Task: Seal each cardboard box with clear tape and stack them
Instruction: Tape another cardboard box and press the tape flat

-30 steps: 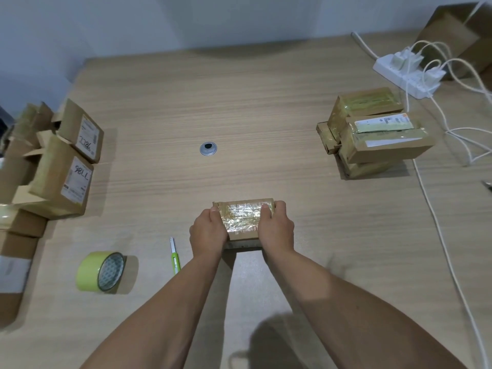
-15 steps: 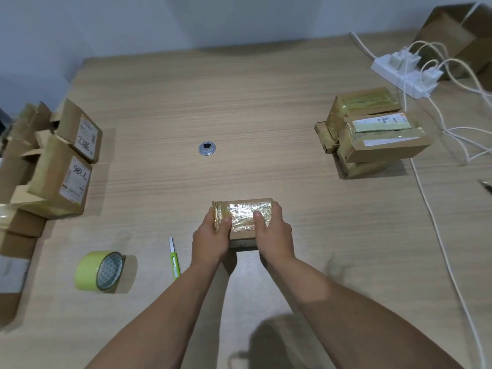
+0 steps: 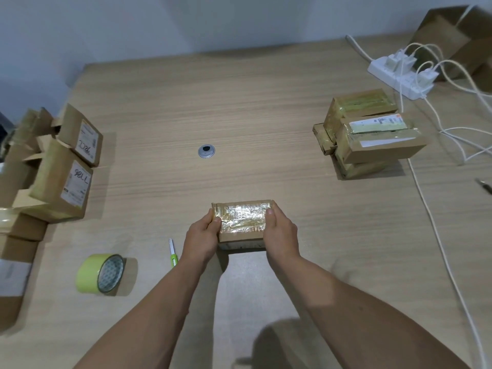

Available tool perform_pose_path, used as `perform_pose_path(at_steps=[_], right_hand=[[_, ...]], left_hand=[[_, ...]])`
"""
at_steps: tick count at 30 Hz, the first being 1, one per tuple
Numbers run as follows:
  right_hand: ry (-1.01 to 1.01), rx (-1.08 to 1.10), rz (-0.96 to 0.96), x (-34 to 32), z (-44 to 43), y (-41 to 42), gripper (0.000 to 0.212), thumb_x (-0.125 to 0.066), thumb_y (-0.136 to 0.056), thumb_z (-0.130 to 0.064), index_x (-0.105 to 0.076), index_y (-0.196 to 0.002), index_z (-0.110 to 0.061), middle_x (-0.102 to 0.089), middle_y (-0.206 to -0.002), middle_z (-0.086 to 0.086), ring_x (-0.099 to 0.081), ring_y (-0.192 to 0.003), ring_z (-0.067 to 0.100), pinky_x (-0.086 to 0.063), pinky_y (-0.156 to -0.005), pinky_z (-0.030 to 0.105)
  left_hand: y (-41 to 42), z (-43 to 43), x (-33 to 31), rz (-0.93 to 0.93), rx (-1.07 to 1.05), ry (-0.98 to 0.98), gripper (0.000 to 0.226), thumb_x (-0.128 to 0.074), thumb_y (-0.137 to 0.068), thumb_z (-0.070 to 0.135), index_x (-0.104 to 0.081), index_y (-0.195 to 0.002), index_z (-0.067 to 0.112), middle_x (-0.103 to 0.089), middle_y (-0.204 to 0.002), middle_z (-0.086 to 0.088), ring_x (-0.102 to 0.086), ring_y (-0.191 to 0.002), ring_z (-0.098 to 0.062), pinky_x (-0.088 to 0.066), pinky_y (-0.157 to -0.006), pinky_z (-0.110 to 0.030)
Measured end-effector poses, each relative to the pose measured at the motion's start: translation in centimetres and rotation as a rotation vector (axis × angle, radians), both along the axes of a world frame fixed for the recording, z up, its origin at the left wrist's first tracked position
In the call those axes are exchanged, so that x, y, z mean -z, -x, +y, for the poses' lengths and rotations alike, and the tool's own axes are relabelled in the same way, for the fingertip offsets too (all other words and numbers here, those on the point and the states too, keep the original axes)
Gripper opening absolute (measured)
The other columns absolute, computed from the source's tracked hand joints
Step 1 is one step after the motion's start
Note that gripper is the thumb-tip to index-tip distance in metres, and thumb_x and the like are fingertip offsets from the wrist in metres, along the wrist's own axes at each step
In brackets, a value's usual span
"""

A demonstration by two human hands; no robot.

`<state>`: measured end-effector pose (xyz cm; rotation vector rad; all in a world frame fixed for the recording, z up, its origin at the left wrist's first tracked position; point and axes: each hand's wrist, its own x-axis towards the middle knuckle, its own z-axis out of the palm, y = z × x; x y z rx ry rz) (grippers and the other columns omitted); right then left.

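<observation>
Wood first: working flat on the table (image 3: 253,102), spreading well beyond the fingertips on every side. Staging unsealed boxes (image 3: 61,182) far out left of the left fingers, flaps up, probably as the input queue. Holding the sealed stack (image 3: 372,134) well off to the right of the right fingers and farther away, likely as the drop-off. Gripping the current box (image 3: 242,219) between both sets of fingers, on or just above the tabletop, cannot tell which. Curling the left hand (image 3: 202,238) round its left end and the right hand (image 3: 281,233) round its right end, thumbs pressing on the taped top. Probably smoothing tape edges or getting set for lifting. Looking sealed on top, so expecting stacking next. Parking the tape roll (image 3: 99,274) left of and nearer than the left fingers, within reach. Leaving a green pen-like tool (image 3: 173,253), maybe a cutter, just beside the left wrist.
</observation>
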<state>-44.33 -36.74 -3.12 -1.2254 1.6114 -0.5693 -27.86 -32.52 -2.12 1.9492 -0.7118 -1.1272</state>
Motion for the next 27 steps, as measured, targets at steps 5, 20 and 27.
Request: perform_pose_path(at_steps=[5,20,27], right_hand=[[-0.117,0.11,-0.137,0.4,0.0,1.3,0.042,-0.035,-0.091,-0.066,-0.07,-0.101,-0.044,-0.071,-0.1,-0.014,-0.064,-0.098,0.015,-0.048,-0.1,0.049],[-0.191,-0.005,-0.404,-2.9,-1.1,1.1,0.027,-0.051,-0.1,-0.05,-0.066,-0.103,-0.027,-0.074,-0.101,-0.001,-0.071,-0.099,0.023,-0.055,-0.095,0.047],[-0.03,-0.171,-0.097,-4.2,0.0,-1.2,0.027,-0.052,-0.1,-0.047,-0.056,-0.119,-0.028,-0.063,-0.101,-0.009,-0.055,-0.08,0.0,-0.038,-0.061,0.015]], left_hand=[[0.5,0.1,-0.3,0.098,-0.135,0.026,0.039,-0.047,-0.106,0.022,-0.055,-0.143,0.02,-0.058,-0.142,0.002,-0.052,-0.132,-0.017,-0.036,-0.117,-0.039],[0.6,1.2,-2.4,-0.002,-0.179,-0.075,0.042,-0.053,-0.102,0.023,-0.052,-0.143,0.014,-0.056,-0.14,-0.006,-0.055,-0.124,-0.026,-0.043,-0.109,-0.039],[2.1,1.7,-3.8,-0.003,-0.144,0.114,0.021,-0.052,-0.1,0.031,-0.068,-0.097,0.018,-0.073,-0.089,0.013,-0.066,-0.085,-0.002,-0.05,-0.078,-0.025]])
